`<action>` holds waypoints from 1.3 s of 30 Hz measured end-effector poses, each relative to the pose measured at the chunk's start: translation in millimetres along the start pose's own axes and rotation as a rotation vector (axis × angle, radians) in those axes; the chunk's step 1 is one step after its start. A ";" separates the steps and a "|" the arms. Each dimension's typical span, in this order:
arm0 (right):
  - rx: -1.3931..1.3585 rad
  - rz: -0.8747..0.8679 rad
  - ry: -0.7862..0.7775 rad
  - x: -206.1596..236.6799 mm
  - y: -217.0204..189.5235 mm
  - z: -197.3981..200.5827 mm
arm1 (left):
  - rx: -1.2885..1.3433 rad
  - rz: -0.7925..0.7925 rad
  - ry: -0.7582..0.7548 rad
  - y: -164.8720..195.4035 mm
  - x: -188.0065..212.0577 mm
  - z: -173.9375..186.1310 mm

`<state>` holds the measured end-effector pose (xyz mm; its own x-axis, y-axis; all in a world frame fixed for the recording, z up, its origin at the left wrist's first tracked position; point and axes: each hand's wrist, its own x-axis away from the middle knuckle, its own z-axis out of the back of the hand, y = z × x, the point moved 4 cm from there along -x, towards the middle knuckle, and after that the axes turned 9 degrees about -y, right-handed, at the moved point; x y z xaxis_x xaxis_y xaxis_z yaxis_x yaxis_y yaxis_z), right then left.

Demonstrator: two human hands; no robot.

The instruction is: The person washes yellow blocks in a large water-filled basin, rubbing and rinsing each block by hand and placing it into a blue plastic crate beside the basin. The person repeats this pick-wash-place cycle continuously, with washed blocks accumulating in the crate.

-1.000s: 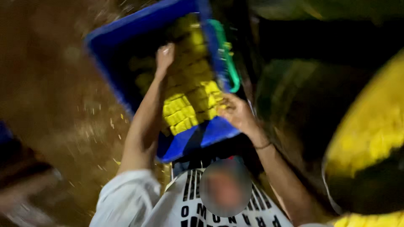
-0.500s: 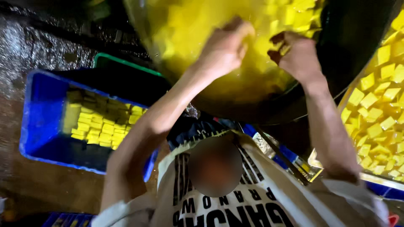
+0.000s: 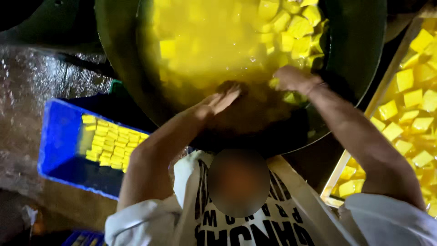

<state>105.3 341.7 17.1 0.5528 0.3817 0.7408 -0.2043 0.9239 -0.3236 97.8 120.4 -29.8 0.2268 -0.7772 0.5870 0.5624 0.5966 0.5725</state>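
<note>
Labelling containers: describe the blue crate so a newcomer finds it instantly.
Start at the big dark pan of yellow liquid. Left of it and lower, on the wet floor, sits the blue crate. It alone is blue, with small yellow cubes in neat rows.

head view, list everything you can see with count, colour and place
pan: one, dark, top centre, holding yellow liquid
cubes: many, yellow, floating in the pan
crate: one, blue, left, with rows of yellow blocks
tray: one, pale rim, right, full of yellow chunks
floor: wet, brown, left
shirt: white, dark lettering, bottom
left hand: flat, over the liquid
right hand: in the liquid among cubes
</note>
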 end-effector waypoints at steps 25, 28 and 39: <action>-0.846 0.215 0.467 -31.9 34.7 179.5 | 1.566 -0.476 0.719 -50.2 -25.8 136.5; -0.944 0.215 0.401 -9.2 15.9 183.6 | 1.845 -0.545 0.762 -50.0 -40.8 138.4; -0.339 0.335 0.709 -7.2 -68.0 185.8 | 2.241 -0.922 0.885 -19.4 -78.3 139.7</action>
<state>-34.9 281.2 143.1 0.9041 0.4219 0.0678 -0.2572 0.6639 -0.7022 -41.9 197.6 -7.0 0.9274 -0.3620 0.0941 -0.3739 -0.9034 0.2100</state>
